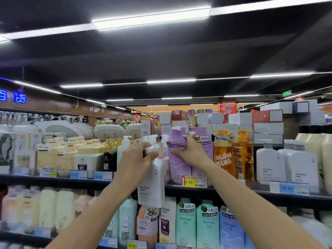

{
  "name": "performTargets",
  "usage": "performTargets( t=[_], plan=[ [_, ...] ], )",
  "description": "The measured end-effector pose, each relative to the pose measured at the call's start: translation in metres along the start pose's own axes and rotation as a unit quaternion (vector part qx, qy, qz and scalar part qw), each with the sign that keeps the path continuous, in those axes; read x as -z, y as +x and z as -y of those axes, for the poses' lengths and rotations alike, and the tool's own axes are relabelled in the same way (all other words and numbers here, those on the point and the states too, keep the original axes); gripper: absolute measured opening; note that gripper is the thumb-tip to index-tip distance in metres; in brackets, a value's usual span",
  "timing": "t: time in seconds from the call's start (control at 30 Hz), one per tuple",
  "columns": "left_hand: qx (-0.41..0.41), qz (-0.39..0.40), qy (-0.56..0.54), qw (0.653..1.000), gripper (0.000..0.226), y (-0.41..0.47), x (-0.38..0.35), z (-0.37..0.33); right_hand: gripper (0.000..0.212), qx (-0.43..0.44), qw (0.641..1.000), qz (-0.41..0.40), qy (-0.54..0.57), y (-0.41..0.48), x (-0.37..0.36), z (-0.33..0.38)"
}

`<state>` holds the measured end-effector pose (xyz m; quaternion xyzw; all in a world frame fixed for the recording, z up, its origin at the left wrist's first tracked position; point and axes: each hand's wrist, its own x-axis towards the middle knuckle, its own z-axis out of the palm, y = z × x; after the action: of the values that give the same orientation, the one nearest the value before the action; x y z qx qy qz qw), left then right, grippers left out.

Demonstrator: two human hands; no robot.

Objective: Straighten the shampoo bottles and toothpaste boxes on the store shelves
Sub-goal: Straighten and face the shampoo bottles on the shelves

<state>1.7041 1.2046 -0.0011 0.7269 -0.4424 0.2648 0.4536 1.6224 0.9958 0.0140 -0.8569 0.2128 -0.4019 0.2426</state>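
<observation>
One wide-angle view, worn on the head, faces forward and about level, near the upper shelf (233, 192) that crosses the lower frame. The ceiling (161, 51) fills the upper half, and stacked boxes (267, 121) show far beyond.

1. Long white light strips (150, 18) run across a dark ceiling.
2. A glowing blue sign (13, 97) with Chinese characters sits at far left.
3. A small green exit sign (286, 93) hangs at upper right.
4. White and red cartons (267, 123) are stacked at back right (labels too blurred to read).
5. A yellow price tag (190, 182) reads 9.90.
</observation>
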Motion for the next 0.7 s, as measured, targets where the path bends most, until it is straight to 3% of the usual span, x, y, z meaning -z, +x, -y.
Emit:
performTargets(
  t=[0.23,0.43,0.5,0.57,0.63,0.7],
  plan=[
    [0.009,0.033,-0.026,0.999,0.038,0.0,-0.01,0.007,0.052,-0.008,0.988,-0.067,-0.138,0.008,-0.011,0.008],
    [0.004,0.048,-0.078,0.996,0.025,0.006,-0.026,-0.006,0.042,0.049,0.985,-0.115,-0.121,-0.013,0.005,0.008],
    [0.011,0.055,-0.1,0.993,0.019,0.009,-0.035,-0.016,0.029,0.088,0.986,-0.12,-0.077,-0.032,0.021,0.005],
    [0.009,0.067,-0.123,0.99,0.019,0.013,-0.048,-0.03,0.021,0.083,0.995,-0.046,0.027,-0.057,0.043,-0.001],
    [-0.01,0.083,-0.132,0.988,0.019,0.015,-0.063,-0.052,0.027,0.067,0.989,0.078,0.104,-0.081,0.067,-0.011],
    [-0.027,0.087,-0.137,0.986,0.021,0.013,-0.081,-0.077,0.039,0.071,0.986,0.131,0.07,-0.096,0.088,-0.032]
  ],
)
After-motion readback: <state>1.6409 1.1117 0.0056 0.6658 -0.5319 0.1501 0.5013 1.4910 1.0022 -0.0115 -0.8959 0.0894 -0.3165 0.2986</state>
